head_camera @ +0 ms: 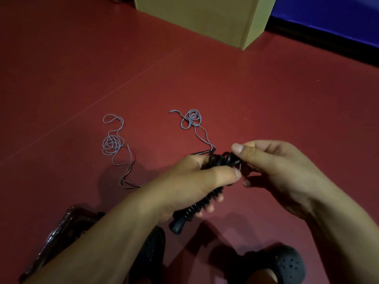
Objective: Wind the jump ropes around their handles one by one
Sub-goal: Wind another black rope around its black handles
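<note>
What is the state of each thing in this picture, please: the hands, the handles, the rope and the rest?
Left hand: closed around the black handles.
Right hand: pinching at the handles' top end.
Black handles: held together, off the floor, tilted.
Grey rope: mostly unwound, lying in loose coils on the red floor.
Cardboard box: standing on the floor, far side.
Black shoe: on the floor, near side.

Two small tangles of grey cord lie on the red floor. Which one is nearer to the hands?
The right tangle, lying just beyond the handles that the left hand grips. The left tangle lies farther off to the side.
</note>
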A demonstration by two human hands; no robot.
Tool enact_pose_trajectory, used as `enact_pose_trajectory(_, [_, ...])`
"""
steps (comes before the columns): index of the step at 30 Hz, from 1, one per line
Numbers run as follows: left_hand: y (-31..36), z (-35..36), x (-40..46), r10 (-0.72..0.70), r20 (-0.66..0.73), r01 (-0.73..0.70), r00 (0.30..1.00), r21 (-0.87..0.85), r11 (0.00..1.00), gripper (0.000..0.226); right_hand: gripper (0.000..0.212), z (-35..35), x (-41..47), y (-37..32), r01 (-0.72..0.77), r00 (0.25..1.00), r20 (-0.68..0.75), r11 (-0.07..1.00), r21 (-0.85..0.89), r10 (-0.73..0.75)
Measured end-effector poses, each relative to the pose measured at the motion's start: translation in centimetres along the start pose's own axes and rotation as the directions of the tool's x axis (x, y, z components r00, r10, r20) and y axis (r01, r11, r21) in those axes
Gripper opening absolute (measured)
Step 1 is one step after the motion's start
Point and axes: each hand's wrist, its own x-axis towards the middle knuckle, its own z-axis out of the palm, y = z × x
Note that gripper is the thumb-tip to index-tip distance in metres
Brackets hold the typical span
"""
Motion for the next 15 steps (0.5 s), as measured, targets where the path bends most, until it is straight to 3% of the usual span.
enact_pose_trajectory(9, [-0.6, 0.0, 0.3, 0.003, -0.042, 0.001, 0.999, 0.099, 0.995, 0.018, 0.009, -0.9, 0.3, 0.7, 0.162, 0.987, 0.051, 0.974, -0.161, -0.155])
enact_pose_trajectory(15, [-0.7, 0.8, 1.0, 0.059, -0.137, -0.050, 0.989, 0.067, 0.996, 0.027, 0.016, 0.1, 1.4, 2.0, 0.228, 0.954, -0.145, 0.950, -0.216, -0.262])
